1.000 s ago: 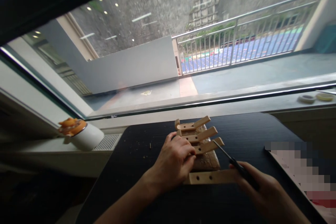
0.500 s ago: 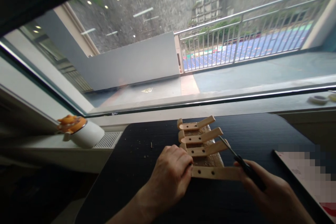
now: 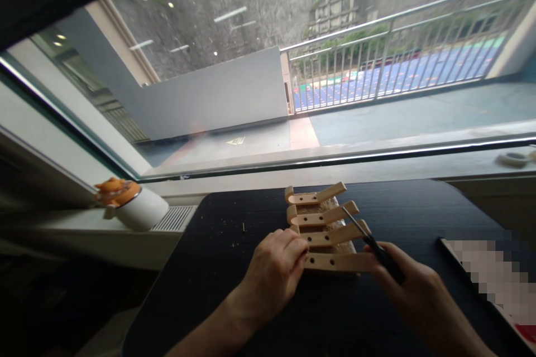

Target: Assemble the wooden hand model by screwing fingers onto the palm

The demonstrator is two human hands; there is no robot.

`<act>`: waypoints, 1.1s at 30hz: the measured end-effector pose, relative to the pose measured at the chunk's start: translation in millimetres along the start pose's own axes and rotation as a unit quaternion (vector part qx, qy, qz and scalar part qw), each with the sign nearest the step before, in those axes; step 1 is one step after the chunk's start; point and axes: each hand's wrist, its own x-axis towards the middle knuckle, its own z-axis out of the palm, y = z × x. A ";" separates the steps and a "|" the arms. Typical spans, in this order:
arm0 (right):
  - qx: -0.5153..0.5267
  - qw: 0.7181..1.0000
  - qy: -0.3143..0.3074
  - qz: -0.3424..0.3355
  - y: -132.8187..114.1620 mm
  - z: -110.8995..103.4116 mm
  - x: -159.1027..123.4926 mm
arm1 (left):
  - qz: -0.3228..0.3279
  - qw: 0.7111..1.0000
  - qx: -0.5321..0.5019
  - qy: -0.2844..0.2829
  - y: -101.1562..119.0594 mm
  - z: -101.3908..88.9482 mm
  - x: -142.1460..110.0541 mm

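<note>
Several bent wooden hooks, each with two dark holes, lie side by side across a brownish board [image 3: 344, 247] on the black table. My left hand [image 3: 280, 259] is closed around the left end of the nearest wooden hook [image 3: 345, 263]. That end is hidden under my fingers. A screwdriver [image 3: 379, 254] with a black handle is held in my right hand [image 3: 412, 284], its thin shaft slanting up and left over the middle hooks. My right fingers are also at the right end of the nearest hook; whether they pinch it I cannot tell.
Left of the hooks, a small screw-like piece [image 3: 243, 227] stands among light crumbs on the black table [image 3: 201, 290]. A flat, partly blurred-out object [image 3: 473, 273] lies at right. On the sill are a white mug [image 3: 144, 211] with an orange figure lid and a tape roll [image 3: 514, 159].
The nearest hook has moved away from me and slightly left, closer to the other hooks. Both hands went with it, and the screwdriver shifted left.
</note>
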 end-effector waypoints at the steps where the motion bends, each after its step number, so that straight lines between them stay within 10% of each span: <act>1: 0.003 1.000 -0.004 0.002 0.0 0.3 -0.8 | 0.000 1.000 -0.001 0.000 0.4 0.3 -1.2; 33: 0.048 0.999 -0.010 -0.005 -2.6 8.9 3.7 | -0.049 0.996 -0.061 0.033 -3.5 2.9 -1.1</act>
